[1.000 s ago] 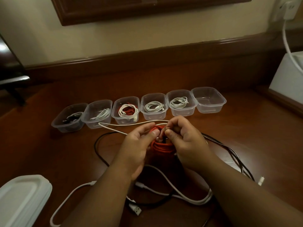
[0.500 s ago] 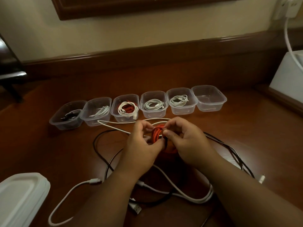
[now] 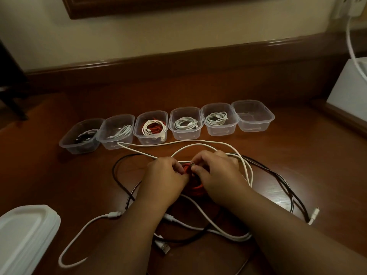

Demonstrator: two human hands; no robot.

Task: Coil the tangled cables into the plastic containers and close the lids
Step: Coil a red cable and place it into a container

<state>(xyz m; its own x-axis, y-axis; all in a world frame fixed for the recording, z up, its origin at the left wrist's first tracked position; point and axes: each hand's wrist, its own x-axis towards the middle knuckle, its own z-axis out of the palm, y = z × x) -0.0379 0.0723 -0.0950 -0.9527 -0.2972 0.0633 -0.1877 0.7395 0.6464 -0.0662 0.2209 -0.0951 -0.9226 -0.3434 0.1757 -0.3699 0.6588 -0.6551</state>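
Note:
A coiled red cable (image 3: pixel 195 189) sits on the wooden table between my hands. My left hand (image 3: pixel 166 179) and my right hand (image 3: pixel 216 173) both curl round it, and the right fingers pinch its end near the top of the coil. Loose white cables (image 3: pixel 218 144) and black cables (image 3: pixel 119 179) lie tangled around the hands. Behind them stands a row of several clear plastic containers without lids. Most of them hold coiled cables, such as the one with a red and white coil (image 3: pixel 152 127). The rightmost container (image 3: pixel 253 116) is empty.
A stack of white lids (image 3: pixel 21 235) lies at the near left. A white box (image 3: pixel 349 90) with a plugged-in white cord stands at the right edge. A raised wooden ledge runs along the wall behind the containers.
Both hands have lowered the red coil toward the table and closed in around it. The left thumb has come over the coil, hiding more of it.

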